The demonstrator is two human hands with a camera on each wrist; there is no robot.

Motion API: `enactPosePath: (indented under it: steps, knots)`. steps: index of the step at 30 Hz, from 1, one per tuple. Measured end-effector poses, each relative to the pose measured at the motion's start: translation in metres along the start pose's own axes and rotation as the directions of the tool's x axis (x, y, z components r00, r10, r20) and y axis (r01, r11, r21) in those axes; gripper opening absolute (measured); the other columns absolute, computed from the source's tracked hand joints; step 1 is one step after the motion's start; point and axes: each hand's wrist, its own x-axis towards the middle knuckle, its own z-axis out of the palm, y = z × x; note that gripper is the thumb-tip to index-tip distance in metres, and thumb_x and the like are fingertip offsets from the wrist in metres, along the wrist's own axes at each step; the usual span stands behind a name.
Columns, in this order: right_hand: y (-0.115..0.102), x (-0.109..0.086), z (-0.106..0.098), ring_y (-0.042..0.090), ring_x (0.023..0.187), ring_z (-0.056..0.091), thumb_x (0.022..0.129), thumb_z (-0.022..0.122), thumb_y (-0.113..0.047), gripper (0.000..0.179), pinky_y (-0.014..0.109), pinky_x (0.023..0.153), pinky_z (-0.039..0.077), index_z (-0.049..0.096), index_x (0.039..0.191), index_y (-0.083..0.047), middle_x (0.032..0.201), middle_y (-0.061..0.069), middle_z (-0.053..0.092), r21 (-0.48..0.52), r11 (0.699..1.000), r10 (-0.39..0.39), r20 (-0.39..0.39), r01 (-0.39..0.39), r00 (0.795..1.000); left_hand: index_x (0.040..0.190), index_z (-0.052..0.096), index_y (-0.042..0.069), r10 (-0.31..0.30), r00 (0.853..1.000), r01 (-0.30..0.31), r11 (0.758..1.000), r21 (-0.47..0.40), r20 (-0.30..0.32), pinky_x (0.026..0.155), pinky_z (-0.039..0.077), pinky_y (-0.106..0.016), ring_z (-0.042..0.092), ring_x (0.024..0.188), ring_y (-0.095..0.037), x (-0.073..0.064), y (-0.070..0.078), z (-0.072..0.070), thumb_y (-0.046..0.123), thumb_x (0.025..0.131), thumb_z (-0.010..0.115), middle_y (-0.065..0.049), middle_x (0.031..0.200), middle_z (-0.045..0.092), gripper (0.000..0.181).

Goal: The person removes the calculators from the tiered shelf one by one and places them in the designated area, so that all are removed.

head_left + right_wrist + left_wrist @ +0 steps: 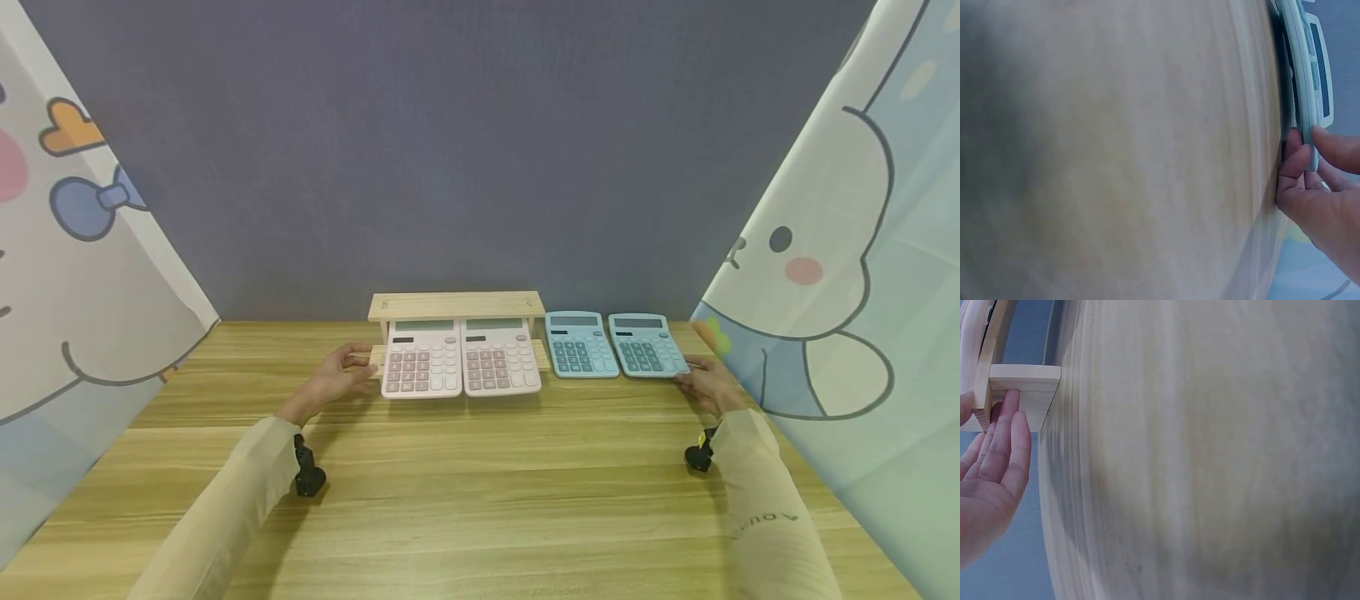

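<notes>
A small wooden rack (455,305) stands at the back of the table, with two pink calculators leaning on it, the left calculator (422,358) beside the right calculator (498,358). My left hand (339,377) is at the rack's left end. In the left wrist view the board edge (992,362) lies between its thumb and its nearly straight fingers (999,447). To the right lie two blue calculators. My right hand (708,383) pinches the lower right corner of the outer blue calculator (647,345), thumb on top and fingers underneath, as the right wrist view shows.
The inner blue calculator (581,344) lies between the rack and the outer one. A dark grey panel (465,150) rises behind the wooden table (495,483). Printed cartoon curtains hang at the left (97,275) and right (825,275).
</notes>
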Motion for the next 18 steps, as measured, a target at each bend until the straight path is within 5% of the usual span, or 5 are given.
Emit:
enactPosePath:
  steps: [13, 18]
  knots:
    - [0.0044, 0.0032, -0.0005, -0.002, 0.072, 0.052, 0.089, 0.047, 0.006, 0.065, 0.014, 0.065, 0.05, 0.01, 0.142, 0.009, 0.119, 0.014, 0.04, -0.063, 0.997, -0.044, -0.005, 0.044, 0.999, 0.14, 0.022, -0.004, -0.005, 1.0, 0.005, 1.0, -0.01, -0.013, 0.09, 0.051, -0.046, 0.05, 0.11, -0.042, 0.0017, -0.0008, 0.0008, 0.009, 0.094, 0.05, -0.035, 0.133, 0.033, 0.055]
    - [0.0075, 0.0058, -0.0019, -0.001, 0.072, 0.052, 0.088, 0.05, 0.005, 0.064, 0.015, 0.064, 0.05, 0.014, 0.14, 0.012, 0.108, 0.007, 0.044, -0.114, 0.991, -0.077, -0.015, 0.075, 0.997, 0.14, 0.022, -0.004, -0.005, 1.0, 0.005, 1.0, -0.006, -0.014, 0.089, 0.051, -0.045, 0.049, 0.111, -0.043, 0.0022, -0.0013, 0.0007, 0.009, 0.094, 0.049, -0.035, 0.133, 0.032, 0.055]
